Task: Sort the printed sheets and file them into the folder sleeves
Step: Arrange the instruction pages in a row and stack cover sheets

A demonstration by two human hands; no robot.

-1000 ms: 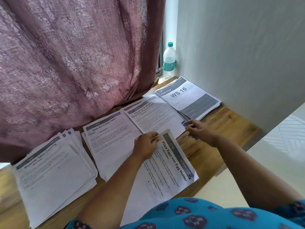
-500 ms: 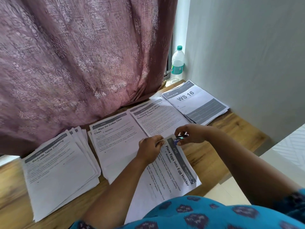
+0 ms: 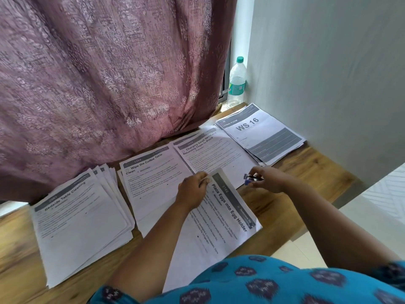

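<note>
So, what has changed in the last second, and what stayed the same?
The right hand left the edge of the WS 16 stack, where it picked up a small blue clip, and came toward the Egg Holder sheets; it now pinches the clip beside their top corner. The left hand kept gripping that corner. The other stacks and the bottle did not move.

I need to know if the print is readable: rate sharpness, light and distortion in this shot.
Head view: soft, even daylight, no glare; sheet headings such as WS 16 and Place Eggs read clearly, body text blurs; wide-angle bending curves the table edges; clip in the right hand slightly smeared.
</note>
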